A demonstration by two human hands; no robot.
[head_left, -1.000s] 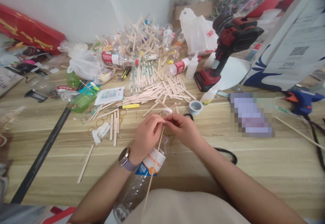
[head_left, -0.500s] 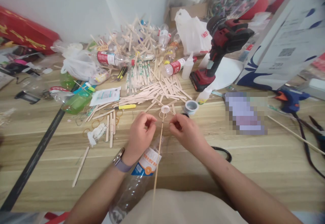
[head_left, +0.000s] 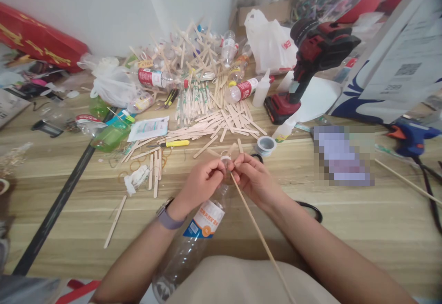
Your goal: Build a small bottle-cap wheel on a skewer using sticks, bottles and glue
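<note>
A clear plastic bottle (head_left: 203, 221) with a white, blue and orange label lies tilted between my forearms, its neck toward my hands. My left hand (head_left: 208, 177) is closed in a pinch beside the white ring-shaped piece (head_left: 225, 158); what its fingertips hold is too small to make out. Close by on the right, my right hand (head_left: 249, 175) pinches near the top end of a long thin wooden stick (head_left: 257, 226), which slants down to the lower right. A small ring shows just above the white piece.
Flat wooden sticks (head_left: 228, 122) are heaped ahead. A yellow cutter (head_left: 177, 143), a grey tape roll (head_left: 266, 145), a red drill (head_left: 304, 74), a green bottle (head_left: 112, 134), a blurred-out phone (head_left: 343, 157) and a blue glue gun (head_left: 412, 138) surround the hands.
My hands have come closer together at the top of the stick. The stick's lower end has swung to the right. The whole view has shifted slightly.
</note>
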